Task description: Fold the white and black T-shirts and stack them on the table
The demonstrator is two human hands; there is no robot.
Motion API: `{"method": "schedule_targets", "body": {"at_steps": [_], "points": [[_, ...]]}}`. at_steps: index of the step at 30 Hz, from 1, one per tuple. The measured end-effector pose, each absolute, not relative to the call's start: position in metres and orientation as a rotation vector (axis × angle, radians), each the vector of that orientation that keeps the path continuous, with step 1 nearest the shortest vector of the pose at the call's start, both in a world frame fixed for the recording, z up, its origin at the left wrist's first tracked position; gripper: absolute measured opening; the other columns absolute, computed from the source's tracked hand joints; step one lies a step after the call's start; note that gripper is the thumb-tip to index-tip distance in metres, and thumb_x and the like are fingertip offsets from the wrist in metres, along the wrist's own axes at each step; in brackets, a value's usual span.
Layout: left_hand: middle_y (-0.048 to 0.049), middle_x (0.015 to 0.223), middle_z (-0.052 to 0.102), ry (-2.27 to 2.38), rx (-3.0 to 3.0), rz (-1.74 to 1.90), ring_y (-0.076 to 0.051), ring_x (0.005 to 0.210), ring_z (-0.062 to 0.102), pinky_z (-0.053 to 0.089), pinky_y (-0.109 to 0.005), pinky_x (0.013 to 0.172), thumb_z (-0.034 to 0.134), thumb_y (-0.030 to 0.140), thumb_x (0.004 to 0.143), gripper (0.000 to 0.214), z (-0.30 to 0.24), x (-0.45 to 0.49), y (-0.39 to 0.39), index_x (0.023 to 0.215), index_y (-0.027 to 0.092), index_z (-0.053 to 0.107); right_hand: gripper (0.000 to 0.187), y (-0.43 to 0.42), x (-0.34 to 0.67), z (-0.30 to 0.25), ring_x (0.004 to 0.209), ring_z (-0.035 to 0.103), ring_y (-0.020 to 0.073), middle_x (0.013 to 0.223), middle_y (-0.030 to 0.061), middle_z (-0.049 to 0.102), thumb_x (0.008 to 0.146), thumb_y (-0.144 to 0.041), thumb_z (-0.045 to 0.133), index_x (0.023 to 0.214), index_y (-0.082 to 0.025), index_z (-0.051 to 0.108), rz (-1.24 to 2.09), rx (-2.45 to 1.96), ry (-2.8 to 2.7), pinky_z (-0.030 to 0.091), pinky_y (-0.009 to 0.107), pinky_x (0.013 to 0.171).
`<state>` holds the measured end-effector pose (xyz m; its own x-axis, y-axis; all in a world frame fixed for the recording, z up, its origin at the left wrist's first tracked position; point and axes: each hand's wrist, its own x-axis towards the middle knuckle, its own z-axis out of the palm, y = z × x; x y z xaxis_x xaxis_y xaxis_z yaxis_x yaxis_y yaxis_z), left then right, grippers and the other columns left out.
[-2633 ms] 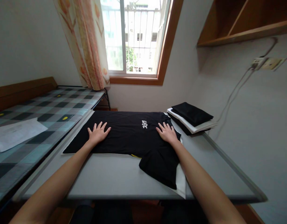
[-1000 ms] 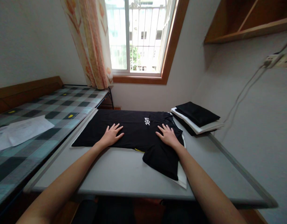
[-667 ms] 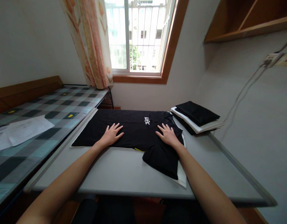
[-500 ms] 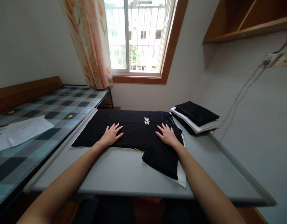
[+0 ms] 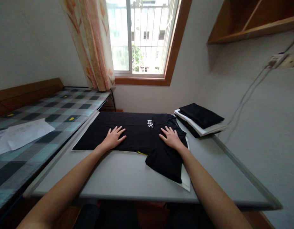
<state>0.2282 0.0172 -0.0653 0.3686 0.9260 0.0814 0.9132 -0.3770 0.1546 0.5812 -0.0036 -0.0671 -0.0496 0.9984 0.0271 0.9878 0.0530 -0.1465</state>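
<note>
A black T-shirt [image 5: 135, 130] with white lettering on its chest lies spread sideways on the grey table [image 5: 118, 178], collar to the right. White cloth [image 5: 185, 183] shows from beneath its sleeve and along its edges, and a small yellow strip shows at its near edge. Flat on the body of the shirt rests my left hand [image 5: 114, 137], fingers spread. My right hand [image 5: 171, 137] lies on the shirt near the collar, its fingers spread too. Neither hand grasps the fabric.
A stack of folded black and white clothes [image 5: 201, 119] sits at the table's far right corner. Left of the table stands a bed with a checked mattress [image 5: 51, 111] and papers [image 5: 25, 133] on it. A wooden shelf [image 5: 252, 31] hangs at the upper right, near a wall socket with cables [image 5: 276, 62].
</note>
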Motion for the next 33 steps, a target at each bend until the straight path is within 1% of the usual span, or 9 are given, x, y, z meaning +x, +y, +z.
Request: {"method": "schedule_targets", "body": {"at_steps": [19, 22, 24, 25, 27, 28, 30, 32, 33], "points": [[-0.0096, 0.154, 0.033, 1.68, 2.523, 0.291, -0.033, 0.144, 0.024, 0.017, -0.058, 0.113, 0.036, 0.053, 0.093, 0.058, -0.068, 0.227, 0.018, 0.143, 0.024, 0.044, 0.06, -0.003, 0.583, -0.07, 0.144, 0.02, 0.0319, 0.156, 0.0123, 0.028, 0.095, -0.053, 0.037, 0.147, -0.022, 0.04, 0.131, -2.057, -2.173, 0.017, 0.053, 0.114], [-0.0112, 0.151, 0.04, 1.658, 2.52, 0.333, -0.033, 0.14, 0.032, 0.023, -0.056, 0.112, 0.043, 0.049, 0.091, 0.054, -0.061, 0.225, 0.017, 0.138, 0.023, 0.051, 0.06, -0.003, 0.582, -0.069, 0.145, 0.019, 0.0317, 0.157, 0.0119, 0.027, 0.095, -0.053, 0.037, 0.147, -0.022, 0.041, 0.142, -2.058, -2.174, 0.017, 0.053, 0.114], [-0.0128, 0.137, 0.054, 1.564, 2.534, 0.373, -0.03, 0.126, 0.049, 0.036, -0.047, 0.106, 0.048, 0.046, 0.089, 0.045, -0.046, 0.227, 0.011, 0.122, 0.02, 0.063, 0.06, -0.003, 0.582, -0.068, 0.145, 0.019, 0.0321, 0.157, 0.012, 0.027, 0.095, -0.052, 0.037, 0.147, -0.022, 0.041, 0.144, -2.057, -2.171, 0.017, 0.054, 0.114], [-0.0125, 0.125, 0.061, 1.484, 2.532, 0.39, -0.027, 0.113, 0.058, 0.042, -0.041, 0.099, 0.05, 0.045, 0.088, 0.039, -0.035, 0.23, 0.005, 0.111, 0.019, 0.067, 0.06, -0.003, 0.582, -0.068, 0.144, 0.019, 0.0324, 0.157, 0.0122, 0.027, 0.095, -0.052, 0.037, 0.147, -0.022, 0.041, 0.143, -2.056, -2.17, 0.017, 0.054, 0.114], [-0.0084, 0.093, 0.068, 1.287, 2.466, 0.374, -0.02, 0.084, 0.063, 0.049, -0.032, 0.08, 0.05, 0.047, 0.088, 0.036, -0.003, 0.241, -0.015, 0.086, 0.017, 0.068, 0.06, -0.004, 0.582, -0.067, 0.144, 0.02, 0.0326, 0.157, 0.0125, 0.027, 0.095, -0.052, 0.037, 0.147, -0.022, 0.041, 0.141, -2.054, -2.171, 0.017, 0.054, 0.114], [-0.0053, 0.081, 0.066, 1.147, 2.41, 0.365, -0.017, 0.074, 0.061, 0.049, -0.029, 0.072, 0.049, 0.049, 0.088, 0.036, 0.015, 0.247, -0.03, 0.081, 0.018, 0.066, 0.06, -0.004, 0.582, -0.067, 0.144, 0.02, 0.0324, 0.156, 0.0126, 0.028, 0.095, -0.052, 0.037, 0.147, -0.021, 0.041, 0.14, -2.053, -2.173, 0.017, 0.053, 0.114], [-0.0018, 0.072, 0.063, 0.736, 2.337, 0.311, -0.014, 0.067, 0.058, 0.048, -0.026, 0.066, 0.054, 0.051, 0.086, 0.034, 0.05, 0.26, -0.067, 0.079, 0.019, 0.064, 0.06, -0.005, 0.581, -0.067, 0.144, 0.021, 0.0322, 0.156, 0.0129, 0.029, 0.095, -0.052, 0.038, 0.146, -0.021, 0.041, 0.134, -2.051, -2.173, 0.018, 0.053, 0.114], [-0.0012, 0.069, 0.063, 0.347, 2.285, 0.283, -0.014, 0.065, 0.059, 0.049, -0.027, 0.069, 0.06, 0.052, 0.081, 0.031, 0.075, 0.266, -0.111, 0.087, 0.022, 0.066, 0.059, -0.006, 0.581, -0.066, 0.144, 0.021, 0.0323, 0.155, 0.0131, 0.03, 0.095, -0.051, 0.038, 0.146, -0.021, 0.042, 0.123, -2.046, -2.169, 0.018, 0.052, 0.114], [-0.0012, 0.066, 0.063, 0.182, 2.264, 0.324, -0.014, 0.062, 0.059, 0.05, -0.028, 0.067, 0.062, 0.056, 0.077, 0.033, 0.081, 0.266, -0.133, 0.088, 0.025, 0.067, 0.059, -0.006, 0.581, -0.066, 0.144, 0.022, 0.0324, 0.155, 0.0131, 0.03, 0.095, -0.051, 0.038, 0.146, -0.021, 0.042, 0.12, -2.045, -2.165, 0.018, 0.052, 0.114]]}}
